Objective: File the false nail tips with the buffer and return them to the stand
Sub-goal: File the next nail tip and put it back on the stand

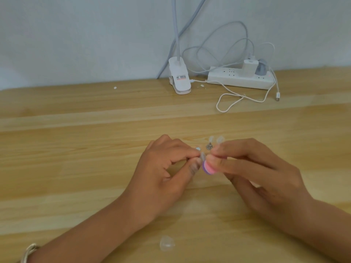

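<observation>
Two grips: left hand [167,168] pinches a clear nail tip [202,156] steady, right hand [256,173] curls round the buffer [208,168] against it; stand [209,147] just beyond, handy for returning

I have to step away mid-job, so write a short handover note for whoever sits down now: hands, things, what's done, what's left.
The left hand pinches a clear nail tip.
The right hand holds the pink and purple buffer right beside that tip.
The stand is just behind the hands, with two tips upright on it.
A clear piece lies loose on the table, nearer you.
Done: I cannot tell which tips are filed.
To do: file the held tip, set it on the stand, and check the loose piece.
</observation>
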Motion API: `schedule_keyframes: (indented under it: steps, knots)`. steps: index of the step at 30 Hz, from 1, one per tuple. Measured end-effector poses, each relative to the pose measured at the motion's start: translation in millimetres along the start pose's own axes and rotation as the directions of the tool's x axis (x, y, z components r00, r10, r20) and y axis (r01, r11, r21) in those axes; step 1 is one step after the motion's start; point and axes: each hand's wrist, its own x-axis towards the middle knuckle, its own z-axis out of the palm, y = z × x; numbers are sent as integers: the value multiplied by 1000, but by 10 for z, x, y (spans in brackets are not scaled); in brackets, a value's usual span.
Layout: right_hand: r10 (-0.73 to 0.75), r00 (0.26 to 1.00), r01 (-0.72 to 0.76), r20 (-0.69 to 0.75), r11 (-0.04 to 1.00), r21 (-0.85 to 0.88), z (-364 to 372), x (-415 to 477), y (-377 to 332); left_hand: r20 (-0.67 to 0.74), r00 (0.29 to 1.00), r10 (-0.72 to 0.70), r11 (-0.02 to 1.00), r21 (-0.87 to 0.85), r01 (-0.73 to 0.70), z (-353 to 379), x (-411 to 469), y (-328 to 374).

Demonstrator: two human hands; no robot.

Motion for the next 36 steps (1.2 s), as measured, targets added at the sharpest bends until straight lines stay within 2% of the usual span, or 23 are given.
schedule_keyframes:
  steps: [6, 7, 9, 10, 12, 14, 18, 23, 29, 32, 34, 36]
  knots:
    - [-1, 1000, 1, 3, 1000, -26, 6, 13, -23, 3, 1000, -30, 999, -46, 30, 0, 1, 8]
    - [33, 999, -33, -7, 999, -4, 0, 6, -27, 5, 999, -41, 998, -57, 41, 4, 1, 10]
    - [116, 993, -116, 7, 982, 151, 12, 4, -88, 14, 999, -51, 996, -78, 51, 7, -1, 16]
    - [113, 993, -116, 26, 974, 195, 22, -2, -112, 16, 999, -51, 995, -89, 52, 8, -2, 17]
    - [40, 999, -41, 13, 996, 83, 19, 15, -100, 20, 999, -44, 994, -99, 45, 11, -6, 9]
    - [39, 999, -39, -27, 999, -20, -22, 36, -24, 33, 998, -46, 993, -107, 50, 13, -11, 0]
    - [15, 996, -18, -85, 999, -35, -24, 41, -35, 53, 994, -95, 963, -248, 105, 6, -18, 21]
    - [-20, 997, 15, -74, 997, -71, -17, 34, 14, 107, 975, -197, 890, -398, 223, 21, -45, 65]
    - [6, 997, -8, -81, 1000, -28, 9, 11, -1, 180, 953, -242, 820, -488, 300, 20, -35, 90]
    - [67, 997, -69, -40, 996, -49, -28, 51, -23, 187, 954, -235, 814, -499, 299, 9, -26, 113]
    - [182, 983, -181, -21, 982, 51, -44, 39, -46, 198, 952, -233, 815, -495, 303, -6, -28, 109]
    - [226, 974, -224, -6, 968, 109, -25, 46, -88, 216, 949, -232, 817, -486, 310, -7, -23, 110]
